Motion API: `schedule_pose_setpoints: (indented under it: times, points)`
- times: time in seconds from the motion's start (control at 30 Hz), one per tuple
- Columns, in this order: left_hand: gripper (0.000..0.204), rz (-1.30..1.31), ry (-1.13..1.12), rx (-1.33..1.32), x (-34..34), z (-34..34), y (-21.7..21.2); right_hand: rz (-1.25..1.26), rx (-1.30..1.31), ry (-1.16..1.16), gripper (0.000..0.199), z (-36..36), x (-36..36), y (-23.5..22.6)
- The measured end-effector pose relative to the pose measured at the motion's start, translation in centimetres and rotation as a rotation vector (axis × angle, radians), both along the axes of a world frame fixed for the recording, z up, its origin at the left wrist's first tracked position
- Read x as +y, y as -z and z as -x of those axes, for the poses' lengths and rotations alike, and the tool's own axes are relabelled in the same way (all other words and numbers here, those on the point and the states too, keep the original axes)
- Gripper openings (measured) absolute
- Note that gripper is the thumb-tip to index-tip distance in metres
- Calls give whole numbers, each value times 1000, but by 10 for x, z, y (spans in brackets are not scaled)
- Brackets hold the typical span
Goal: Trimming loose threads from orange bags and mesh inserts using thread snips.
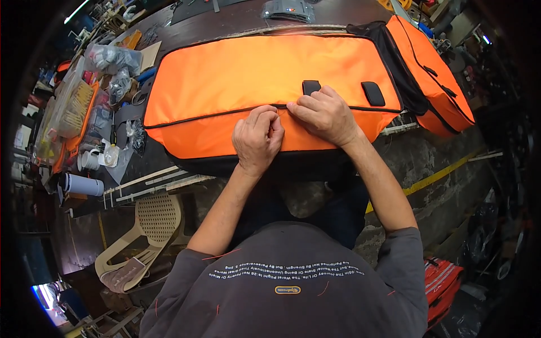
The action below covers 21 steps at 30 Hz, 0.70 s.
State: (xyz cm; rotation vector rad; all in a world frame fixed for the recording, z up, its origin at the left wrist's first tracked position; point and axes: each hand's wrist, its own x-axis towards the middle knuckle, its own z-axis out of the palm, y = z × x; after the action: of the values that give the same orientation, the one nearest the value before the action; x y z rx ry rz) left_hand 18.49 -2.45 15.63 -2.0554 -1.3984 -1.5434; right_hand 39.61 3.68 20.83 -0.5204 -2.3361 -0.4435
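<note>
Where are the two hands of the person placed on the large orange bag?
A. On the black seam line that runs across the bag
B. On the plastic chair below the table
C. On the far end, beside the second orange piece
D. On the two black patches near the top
A: the left hand and the right hand both rest on the black seam line of the orange bag, side by side.

Grey long-sleeved shirt, sleeves pushed up the forearms, lines of small white print, loose red threads, dark trousers
</note>
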Motion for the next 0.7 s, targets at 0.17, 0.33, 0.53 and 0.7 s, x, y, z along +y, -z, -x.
schedule_pose_setpoints:
  times: [0.17,0.33,0.53,0.7]
  points:
    - [19,22,-8,4,-1,1,-2,-14,-9,9,12,2,2,-3]
    - [18,29,-7,2,0,1,-2,-9,-88,52,17,-1,4,-4]
    - [17,54,-4,6,-2,-2,-4,-8,-105,30,17,-2,8,-6]
    - [11,228,101,-183,-24,13,-15,127,146,13,27,-26,-3,-31]
